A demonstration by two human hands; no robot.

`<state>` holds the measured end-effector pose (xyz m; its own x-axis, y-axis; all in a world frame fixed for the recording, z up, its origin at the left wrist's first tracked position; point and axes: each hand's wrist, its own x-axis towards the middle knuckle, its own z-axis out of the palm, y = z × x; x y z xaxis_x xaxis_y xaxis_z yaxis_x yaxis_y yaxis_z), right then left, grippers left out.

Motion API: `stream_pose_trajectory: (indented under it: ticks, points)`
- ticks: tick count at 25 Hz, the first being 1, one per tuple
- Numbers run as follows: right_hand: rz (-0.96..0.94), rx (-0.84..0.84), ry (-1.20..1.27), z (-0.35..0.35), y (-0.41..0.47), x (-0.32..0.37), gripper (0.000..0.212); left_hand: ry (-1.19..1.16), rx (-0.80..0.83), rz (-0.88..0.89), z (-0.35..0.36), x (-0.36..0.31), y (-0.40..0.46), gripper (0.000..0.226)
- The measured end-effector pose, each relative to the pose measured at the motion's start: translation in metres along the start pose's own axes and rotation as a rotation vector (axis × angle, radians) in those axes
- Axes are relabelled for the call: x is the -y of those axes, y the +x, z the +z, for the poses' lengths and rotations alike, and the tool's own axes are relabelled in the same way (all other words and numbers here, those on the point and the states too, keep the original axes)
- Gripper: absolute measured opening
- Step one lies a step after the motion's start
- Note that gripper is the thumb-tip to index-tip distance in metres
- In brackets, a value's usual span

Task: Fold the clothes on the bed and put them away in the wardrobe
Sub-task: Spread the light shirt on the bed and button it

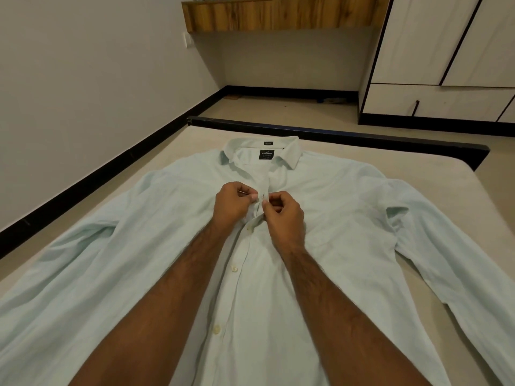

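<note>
A pale mint long-sleeved shirt (334, 207) lies flat and face up on the bed (434, 174), collar at the far end, both sleeves spread out to the sides. My left hand (232, 203) pinches the left edge of the button placket just below the collar. My right hand (284, 215) pinches the right edge at the same spot, fingers curled. Lower buttons down the front are fastened. The white wardrobe (434, 51) with black trim stands beyond the bed at the far right, its doors closed.
A dark bed frame rail (334, 132) runs along the far edge of the mattress. A wooden wall shelf (278, 15) hangs above the far floor. The white wall (83, 79) with a black skirting runs close along the bed's left side.
</note>
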<state>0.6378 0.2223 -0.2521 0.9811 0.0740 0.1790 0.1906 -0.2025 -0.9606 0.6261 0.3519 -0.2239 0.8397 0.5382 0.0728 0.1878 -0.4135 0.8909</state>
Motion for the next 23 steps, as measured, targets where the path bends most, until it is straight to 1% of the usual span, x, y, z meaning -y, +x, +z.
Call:
stream_pose_trajectory:
  ticks: [2, 5, 10, 15, 18, 21, 23]
  points:
    - [-0.007, 0.007, -0.018, 0.0, 0.0, 0.0, 0.012, -0.135, 0.05, -0.032, -0.004, 0.002, -0.004, 0.005]
    - [-0.023, 0.037, -0.044, 0.0, 0.0, -0.001, 0.016, -0.202, 0.106, -0.036, -0.006, 0.004, -0.01, 0.007]
    - [-0.033, 0.052, -0.05, -0.001, -0.002, 0.0, 0.013, -0.293, 0.062, -0.099, -0.004, 0.008, -0.01, 0.012]
    - [-0.038, 0.077, -0.051, 0.0, -0.003, 0.0, 0.015, -0.294, 0.056, -0.093, -0.005, 0.011, -0.012, 0.011]
    - [-0.029, 0.071, -0.04, 0.0, -0.004, 0.002, 0.018, -0.334, 0.054, -0.108, -0.006, 0.011, -0.013, 0.004]
    - [-0.055, 0.082, -0.057, 0.001, -0.005, 0.001, 0.021, -0.318, 0.064, -0.102, -0.007, 0.007, -0.015, 0.011]
    - [-0.077, 0.085, -0.075, 0.002, -0.006, 0.0, 0.02, -0.309, 0.062, -0.07, -0.007, 0.007, -0.017, 0.008]
